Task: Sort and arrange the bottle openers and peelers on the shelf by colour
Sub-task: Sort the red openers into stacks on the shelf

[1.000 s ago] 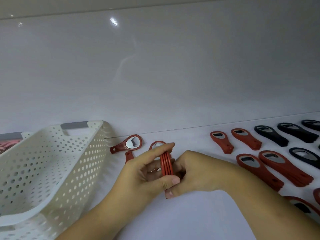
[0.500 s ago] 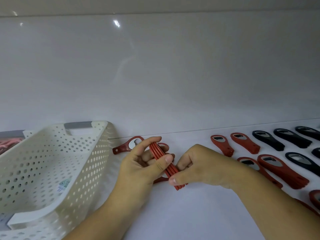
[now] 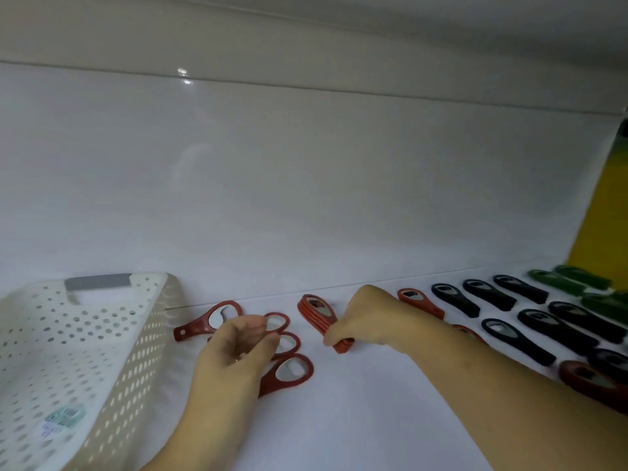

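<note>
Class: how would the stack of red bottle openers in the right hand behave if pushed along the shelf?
Probably stiff: the stack of red bottle openers is straight though the right hand grips only one end. Likely to fan apart, since its layers look separate. It may slide easily on the glossy shelf.

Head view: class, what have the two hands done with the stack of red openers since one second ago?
The left hand let go of the stack of red openers and moved left onto the round red openers. The right hand, gripping the stack alone, carried it right, towards the shelf. The white basket and black openers stayed put.
</note>
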A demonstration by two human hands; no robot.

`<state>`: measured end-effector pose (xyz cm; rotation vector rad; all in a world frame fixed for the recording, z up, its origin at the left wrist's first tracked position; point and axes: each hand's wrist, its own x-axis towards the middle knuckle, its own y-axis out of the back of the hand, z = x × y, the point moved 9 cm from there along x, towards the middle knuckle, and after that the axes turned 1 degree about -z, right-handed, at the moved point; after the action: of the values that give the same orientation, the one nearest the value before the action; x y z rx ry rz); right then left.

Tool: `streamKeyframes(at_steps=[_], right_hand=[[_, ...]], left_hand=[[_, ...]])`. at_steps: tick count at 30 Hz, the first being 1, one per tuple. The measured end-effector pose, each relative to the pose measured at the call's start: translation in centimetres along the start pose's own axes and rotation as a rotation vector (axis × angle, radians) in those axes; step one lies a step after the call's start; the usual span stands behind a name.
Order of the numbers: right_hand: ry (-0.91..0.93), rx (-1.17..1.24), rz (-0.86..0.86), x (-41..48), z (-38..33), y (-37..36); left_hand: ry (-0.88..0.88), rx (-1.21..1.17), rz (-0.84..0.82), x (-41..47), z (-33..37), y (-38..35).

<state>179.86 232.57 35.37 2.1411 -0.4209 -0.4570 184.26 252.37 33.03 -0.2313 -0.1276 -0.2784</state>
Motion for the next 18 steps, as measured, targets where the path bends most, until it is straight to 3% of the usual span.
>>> streamKeyframes(at_steps=[8, 18], right_hand=[[-0.164, -0.301, 0.09, 2.2, 3.3, 1.9], [-0.172, -0.417, 0.052, 4.7, 2.2, 1.3]], left_hand=[[-0.089, 0.511, -0.528, -3.7, 0.1, -5.6], [-0.066, 0.703, -0.572, -4.2, 0.3, -6.3]])
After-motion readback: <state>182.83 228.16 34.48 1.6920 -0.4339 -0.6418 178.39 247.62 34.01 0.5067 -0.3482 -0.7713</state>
